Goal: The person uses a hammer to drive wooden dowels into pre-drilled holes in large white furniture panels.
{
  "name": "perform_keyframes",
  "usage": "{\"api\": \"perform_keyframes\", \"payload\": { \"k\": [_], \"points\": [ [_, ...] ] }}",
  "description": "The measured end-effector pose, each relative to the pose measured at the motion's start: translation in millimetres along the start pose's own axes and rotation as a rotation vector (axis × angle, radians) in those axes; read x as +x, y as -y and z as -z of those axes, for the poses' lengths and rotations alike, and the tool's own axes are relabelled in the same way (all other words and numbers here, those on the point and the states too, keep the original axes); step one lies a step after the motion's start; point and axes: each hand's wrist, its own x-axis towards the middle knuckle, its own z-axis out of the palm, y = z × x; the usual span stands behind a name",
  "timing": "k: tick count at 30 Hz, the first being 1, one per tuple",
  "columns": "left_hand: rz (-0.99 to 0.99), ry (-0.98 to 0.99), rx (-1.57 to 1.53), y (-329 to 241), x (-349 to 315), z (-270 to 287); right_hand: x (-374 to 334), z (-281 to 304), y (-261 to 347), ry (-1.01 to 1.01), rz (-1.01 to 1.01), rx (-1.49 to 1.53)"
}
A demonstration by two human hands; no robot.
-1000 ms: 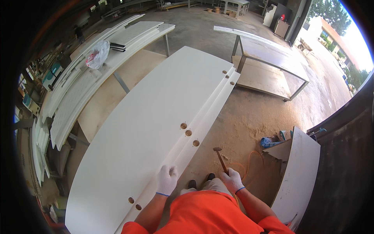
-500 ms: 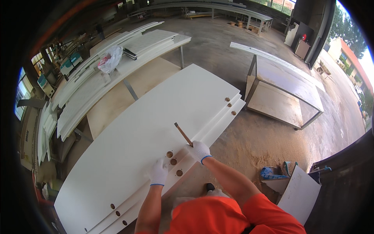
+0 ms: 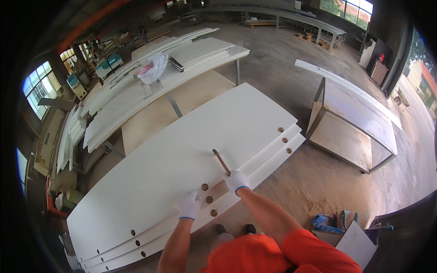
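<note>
Three long white panels [image 3: 173,154] lie stacked and stepped in front of me, with round holes [image 3: 205,187] near their near edges. My right hand [image 3: 236,181], in a white knit glove with a blue cuff, is closed around a slim wooden-handled hammer [image 3: 222,163]. Its small dark head points away from me, above the top panel. To the left, my gloved left hand [image 3: 190,205] is over the stepped edges, close to the middle holes. Its fingers are drawn together and slightly smeared; what they hold, if anything, is too small to make out.
Behind the stack, a long table [image 3: 195,68] bears white boards and a plastic bag [image 3: 153,68]. A metal-framed cart [image 3: 355,118] stands to the right. On the floor at lower right lie sawdust [image 3: 291,200], a blue bag [image 3: 326,224] and a loose board [image 3: 357,245].
My view has shifted left, so the surroundings sit farther right and lower. The hammer stays in my right hand, now tilted more upright. My left hand remains by the middle holes.
</note>
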Motion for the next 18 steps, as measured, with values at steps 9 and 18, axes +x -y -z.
{"api": "perform_keyframes", "payload": {
  "k": [9,18],
  "points": [
    [0.066,-0.102,-0.233,-30,-21,18,-20,0,-26,-0.004,0.195,0.077],
    [0.143,0.028,-0.777,-84,-80,-14,-124,-3,-42,0.39,0.238,0.417]
  ]
}}
